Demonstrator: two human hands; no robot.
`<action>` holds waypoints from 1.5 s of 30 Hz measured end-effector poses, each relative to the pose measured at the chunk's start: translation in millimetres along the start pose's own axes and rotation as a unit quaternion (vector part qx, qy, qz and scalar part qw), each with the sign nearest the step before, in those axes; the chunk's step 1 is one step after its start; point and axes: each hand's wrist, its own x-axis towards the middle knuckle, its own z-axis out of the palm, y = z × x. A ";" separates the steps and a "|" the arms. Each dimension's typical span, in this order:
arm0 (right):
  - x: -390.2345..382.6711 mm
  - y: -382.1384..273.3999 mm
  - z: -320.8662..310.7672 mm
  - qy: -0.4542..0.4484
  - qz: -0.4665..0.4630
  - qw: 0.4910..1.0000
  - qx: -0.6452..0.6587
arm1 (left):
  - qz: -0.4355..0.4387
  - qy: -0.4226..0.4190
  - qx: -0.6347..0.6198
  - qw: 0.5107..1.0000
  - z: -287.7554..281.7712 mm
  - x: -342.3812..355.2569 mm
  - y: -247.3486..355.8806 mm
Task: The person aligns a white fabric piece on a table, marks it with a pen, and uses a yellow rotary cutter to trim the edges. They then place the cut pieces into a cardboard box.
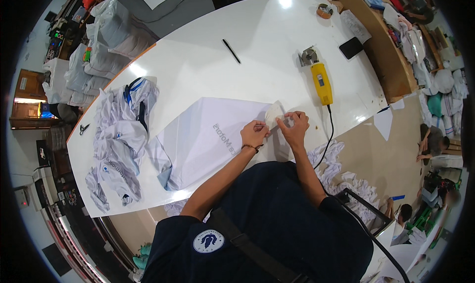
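A white fabric panel [197,129] with faint grey printing lies flat on the white table [188,65]. At its right corner is a small cream card-like piece [273,113]. My left hand [255,134] rests on the panel beside that piece, fingers pinched round a thin pen-like object, too small to make out well. My right hand [294,127] grips the cream piece at its right side with thumb and curled fingers. A yellow hand-held cutting machine [321,84] with a cord lies above my right hand.
Crumpled white garments [118,144] lie at the left, near scissors [83,129]. A black pen [231,51], phone [351,47] and tape roll [324,11] are farther back. Sacks [106,40] stand beyond the table; people [435,144] work at the right.
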 end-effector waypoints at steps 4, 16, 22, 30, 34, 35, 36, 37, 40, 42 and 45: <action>-0.8 4.2 2.1 0.006 -0.006 1.000 -0.004 | 0.005 -0.010 -0.010 1.000 -0.4 4.0 -6.6; -0.8 9.5 3.6 0.027 -0.028 0.999 -0.002 | 0.052 -0.021 0.062 0.997 -0.3 9.1 -23.5; -0.7 8.3 3.7 0.032 -0.029 0.999 -0.005 | 0.069 -0.033 0.057 0.995 -2.1 9.1 -28.2; -0.9 9.6 4.6 0.029 -0.026 0.999 -0.013 | 0.063 -0.043 0.065 0.995 -2.9 9.1 -28.1; -1.2 9.5 4.2 0.029 -0.028 0.999 -0.015 | 0.069 -0.050 0.091 0.992 -3.9 9.1 -26.4; -1.2 9.9 4.3 0.029 -0.029 0.999 -0.015 | 0.072 -0.051 0.103 0.991 -4.0 8.9 -25.3; -1.3 9.9 4.3 0.029 -0.030 0.999 -0.015 | 0.068 -0.052 0.095 0.992 -4.1 9.1 -26.3; -1.4 10.0 4.3 0.029 -0.031 0.999 -0.015 | 0.064 -0.053 0.087 0.993 -4.3 9.4 -27.3; -1.6 9.7 4.5 0.028 -0.033 0.999 -0.019 | 0.069 -0.054 0.095 0.992 -5.0 10.2 -29.1; -1.4 9.7 5.0 0.028 -0.030 0.999 -0.025 | 0.072 -0.055 0.104 0.990 -5.4 10.4 -28.4; -0.7 10.9 5.4 0.030 -0.032 0.999 -0.025 | 0.066 -0.061 0.101 0.991 -5.8 9.7 -25.2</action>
